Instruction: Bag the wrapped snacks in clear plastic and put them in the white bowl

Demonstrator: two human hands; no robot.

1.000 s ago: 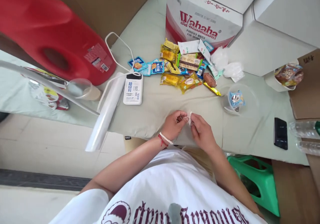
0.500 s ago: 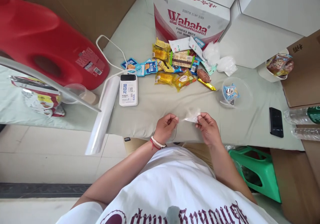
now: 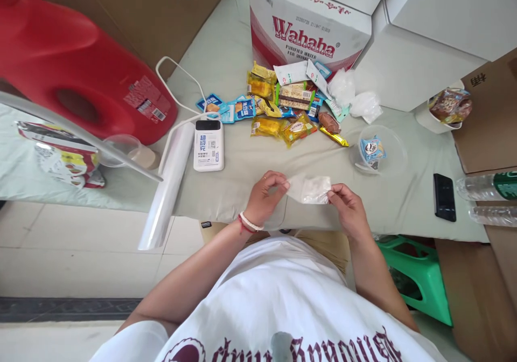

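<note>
Your hands have pulled apart since the earlier frame: the clear plastic bag (image 3: pixel 310 189), then a crumpled bit by your right hand (image 3: pixel 348 209), is now stretched flat between both, just above the worktop (image 3: pixel 250 162) front edge. Left hand (image 3: pixel 264 196) fingers pinch its left edge, right hand fingers pinch its right edge, both closed on it. Behind: snack packet pile (image 3: pixel 283 109), power bank (image 3: pixel 208 145) with white cable, clear bowl (image 3: pixel 377 151) holding one packet, Wahaha box (image 3: pixel 307 33). Phone (image 3: pixel 443 197) right, film roll (image 3: pixel 167 187) left. Nothing between hands and pile.
</note>
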